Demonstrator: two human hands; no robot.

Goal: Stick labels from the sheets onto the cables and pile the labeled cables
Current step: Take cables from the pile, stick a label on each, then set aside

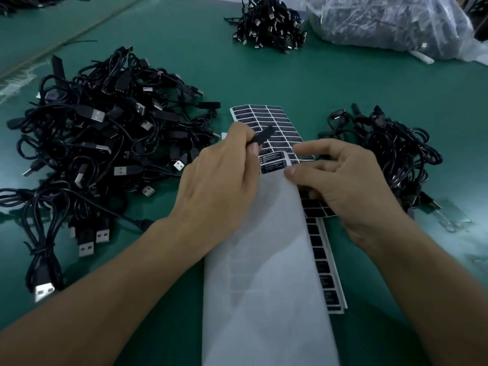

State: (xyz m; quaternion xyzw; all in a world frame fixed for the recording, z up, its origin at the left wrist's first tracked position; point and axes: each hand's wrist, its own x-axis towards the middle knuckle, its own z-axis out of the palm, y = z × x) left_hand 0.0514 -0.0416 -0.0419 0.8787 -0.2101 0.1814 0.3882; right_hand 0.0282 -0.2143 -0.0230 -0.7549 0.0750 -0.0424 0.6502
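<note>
I see the left hand (219, 186) knuckles-up over mid-bench (317, 75), fingers curled round a black cable end (264, 136). The right hand (348, 191) pinches the label sheet (269, 260) by its upper edge. A larger cable pile (105, 133) lies leftward and a smaller cable pile (390, 154) rightward.

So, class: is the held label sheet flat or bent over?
Bent over: the label sheet shows its white back, top edge turned over, baring labels.

You are looking at a dim, cool-toned scene; soft light leaves only faint shadows on the green tabletop (343, 88). Glare whitens the clear plastic bag (390, 19) at upper right. The white backing sheet (264, 286) at the bottom looks blurred, and the wide lens stretches the lower corners.
</note>
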